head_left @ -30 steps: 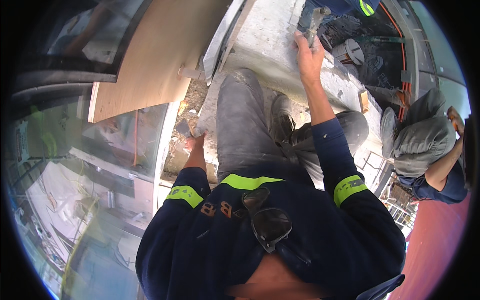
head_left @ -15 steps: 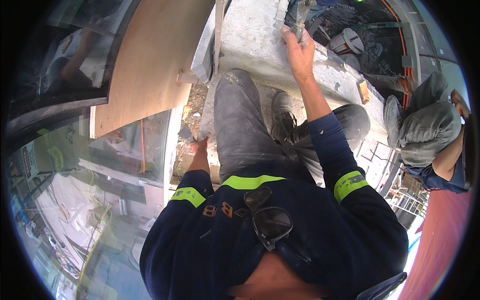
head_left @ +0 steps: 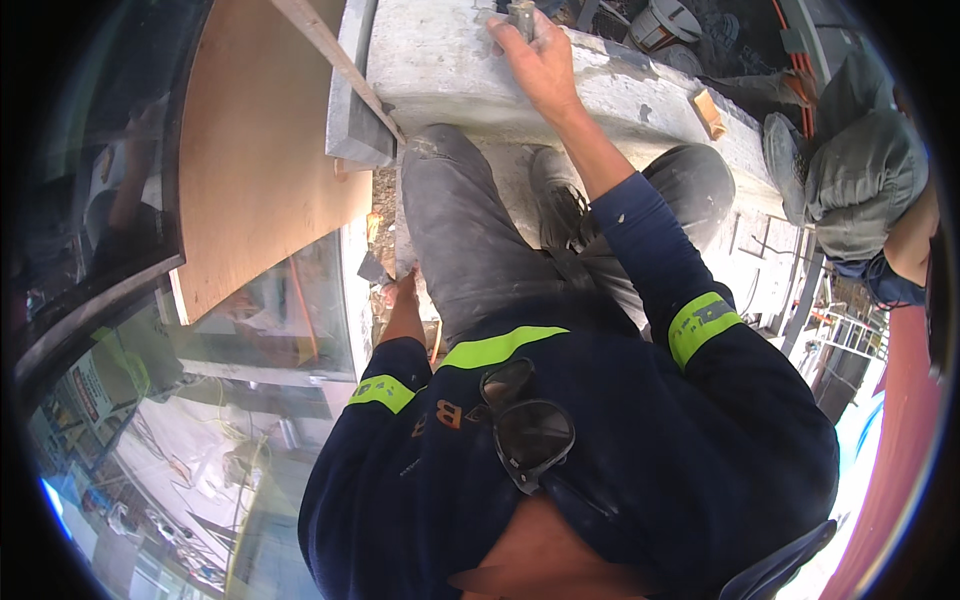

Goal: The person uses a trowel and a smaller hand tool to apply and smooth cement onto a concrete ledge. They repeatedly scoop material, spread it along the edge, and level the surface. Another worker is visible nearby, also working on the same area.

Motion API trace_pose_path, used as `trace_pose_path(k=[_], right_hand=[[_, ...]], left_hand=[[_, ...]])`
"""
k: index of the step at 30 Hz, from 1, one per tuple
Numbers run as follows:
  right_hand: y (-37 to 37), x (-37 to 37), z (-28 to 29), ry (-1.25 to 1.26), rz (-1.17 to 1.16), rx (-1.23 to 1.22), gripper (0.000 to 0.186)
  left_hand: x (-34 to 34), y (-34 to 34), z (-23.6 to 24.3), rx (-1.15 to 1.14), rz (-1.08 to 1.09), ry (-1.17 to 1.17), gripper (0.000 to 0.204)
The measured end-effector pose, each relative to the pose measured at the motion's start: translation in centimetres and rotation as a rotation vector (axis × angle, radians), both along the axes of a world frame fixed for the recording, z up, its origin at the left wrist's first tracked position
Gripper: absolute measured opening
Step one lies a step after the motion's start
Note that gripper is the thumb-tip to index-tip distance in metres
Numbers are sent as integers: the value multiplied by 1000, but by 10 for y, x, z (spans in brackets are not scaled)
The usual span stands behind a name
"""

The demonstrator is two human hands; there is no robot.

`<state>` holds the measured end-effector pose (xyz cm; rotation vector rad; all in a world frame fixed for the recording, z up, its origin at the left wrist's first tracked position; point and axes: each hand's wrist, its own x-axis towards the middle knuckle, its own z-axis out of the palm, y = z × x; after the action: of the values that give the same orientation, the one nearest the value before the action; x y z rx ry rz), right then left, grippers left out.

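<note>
My left hand [head_left: 398, 290], beside my left leg, is closed on a putty knife with a flat grey blade [head_left: 376, 270], low over a rubble-strewn gap. My right hand [head_left: 535, 55] grips a grey dusty tool [head_left: 520, 20] on the concrete ledge [head_left: 440, 60] near the top of the view; the tool's far end is hard to make out. A small wooden block [head_left: 709, 113] lies on the ledge to the right of that hand. A grey slab [head_left: 345, 120] with a thin batten stands at the ledge's left end.
A plywood sheet [head_left: 260, 170] leans by glass panels [head_left: 90, 200] on the left. At the right, another person's bent legs and bare arm [head_left: 860, 190] are close by. Beyond the ledge sit a white bucket [head_left: 660, 22] and orange conduits [head_left: 803, 85] in a dark recess.
My right hand has moved up and to the left along the ledge with the tool. The surroundings have shifted in the view; my left hand stays low beside my leg.
</note>
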<state>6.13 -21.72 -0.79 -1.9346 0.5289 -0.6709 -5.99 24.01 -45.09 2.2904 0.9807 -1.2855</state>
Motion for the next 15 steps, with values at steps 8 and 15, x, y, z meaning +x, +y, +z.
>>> trace_pose_path(k=[8,15], right_hand=[[2,-3,5,-88,-25,-39,32],[-1,-2,6,-42,-5,-44,30]], left_hand=[[3,8,-17,9,61,-30,164],[-2,16,-40,16,32,-59,143]])
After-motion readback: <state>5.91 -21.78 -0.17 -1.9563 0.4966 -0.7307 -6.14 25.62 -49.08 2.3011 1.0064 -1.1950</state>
